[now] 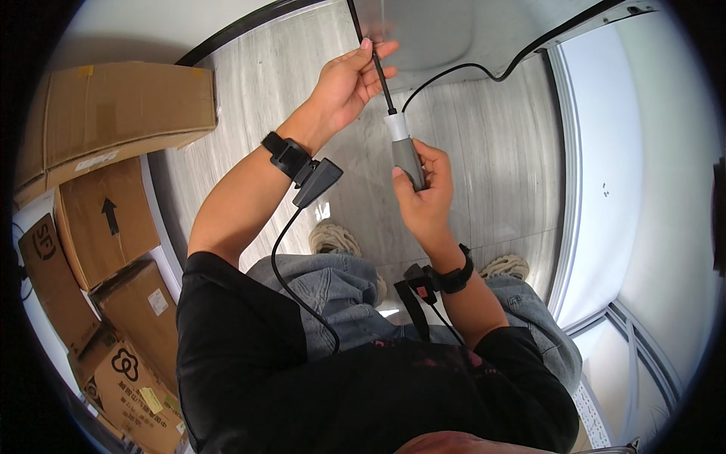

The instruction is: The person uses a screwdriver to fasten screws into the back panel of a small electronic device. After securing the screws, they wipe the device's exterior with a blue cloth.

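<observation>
A screwdriver-like tool with a long black shaft and a grey-and-white handle (pixel 407 160) slants up through the upper middle of the head view. My right hand (pixel 425 188) is closed around the lower grey part of the handle, thumb on top. Higher up, my left hand (pixel 349 89) has its thumb and fingers about the black shaft (pixel 384 87). The far end of the shaft runs out of the picture, so its tip is hidden. A thin black cable (pixel 461 66) curves in beside the handle's white collar; whether it joins the tool, I cannot tell.
Ahead stands a shiny grey panel (pixel 446 38). Several cardboard boxes (pixel 128 106) are stacked at the left. A white ledge (pixel 605 151) borders the right side. Black devices are strapped to both wrists, with a cord (pixel 280 276) trailing from the left one. Below is grey wood-look flooring (pixel 499 189).
</observation>
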`<state>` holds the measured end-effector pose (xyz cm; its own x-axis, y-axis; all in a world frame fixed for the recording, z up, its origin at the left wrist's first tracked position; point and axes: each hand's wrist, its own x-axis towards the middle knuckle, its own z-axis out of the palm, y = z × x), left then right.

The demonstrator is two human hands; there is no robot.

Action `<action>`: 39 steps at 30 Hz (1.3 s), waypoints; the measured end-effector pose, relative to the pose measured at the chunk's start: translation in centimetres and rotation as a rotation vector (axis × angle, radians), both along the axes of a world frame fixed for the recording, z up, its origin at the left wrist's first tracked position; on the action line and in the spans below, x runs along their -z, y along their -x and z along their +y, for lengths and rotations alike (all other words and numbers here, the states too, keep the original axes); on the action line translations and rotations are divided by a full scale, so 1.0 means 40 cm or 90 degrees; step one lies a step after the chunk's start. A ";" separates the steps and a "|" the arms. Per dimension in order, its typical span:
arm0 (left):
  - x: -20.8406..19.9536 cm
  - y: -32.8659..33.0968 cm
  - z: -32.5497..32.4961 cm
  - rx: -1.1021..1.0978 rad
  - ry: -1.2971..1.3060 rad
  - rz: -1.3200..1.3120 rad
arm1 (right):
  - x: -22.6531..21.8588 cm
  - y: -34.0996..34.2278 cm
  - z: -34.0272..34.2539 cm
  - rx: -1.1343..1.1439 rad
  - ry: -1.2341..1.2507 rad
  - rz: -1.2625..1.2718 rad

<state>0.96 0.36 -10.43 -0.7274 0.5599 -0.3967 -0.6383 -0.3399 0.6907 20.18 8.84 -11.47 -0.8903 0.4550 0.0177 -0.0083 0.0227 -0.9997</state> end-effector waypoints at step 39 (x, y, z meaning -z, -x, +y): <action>-0.038 -0.006 -0.005 0.019 0.016 0.034 | -0.055 0.038 0.058 -0.165 0.736 -0.213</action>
